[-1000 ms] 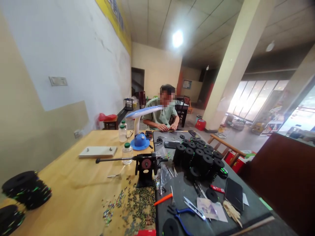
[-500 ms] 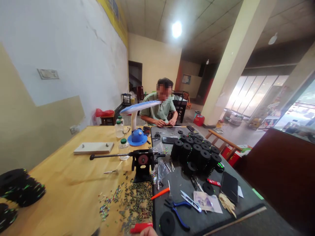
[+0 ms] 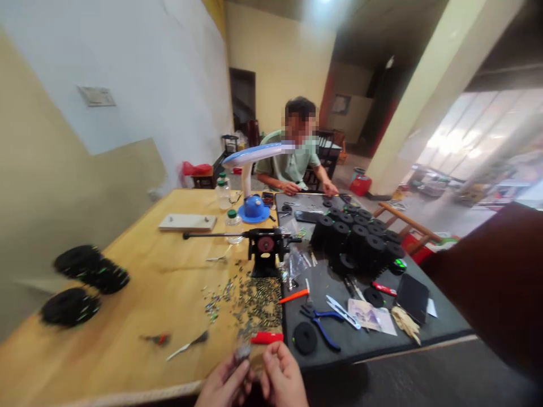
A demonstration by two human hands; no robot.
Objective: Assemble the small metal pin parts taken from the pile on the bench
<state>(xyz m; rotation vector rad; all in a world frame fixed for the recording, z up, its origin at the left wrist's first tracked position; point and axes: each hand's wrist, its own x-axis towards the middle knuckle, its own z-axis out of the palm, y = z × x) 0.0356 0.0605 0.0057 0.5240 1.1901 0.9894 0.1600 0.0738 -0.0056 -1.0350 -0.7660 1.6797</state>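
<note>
No writing can be read: the wall plate (image 3: 97,96) and printed paper (image 3: 365,314) are too blurred.

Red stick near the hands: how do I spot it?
Find the wooden table where it meets the grey mat. Just beyond the right hand lies the red stick. Unlike the orange stick farther back, it is bright red.

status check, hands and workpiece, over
Left hand pinches small grey piece; right hand curled beside it, grip unclear. Red tube and bead pile just ahead.
</note>
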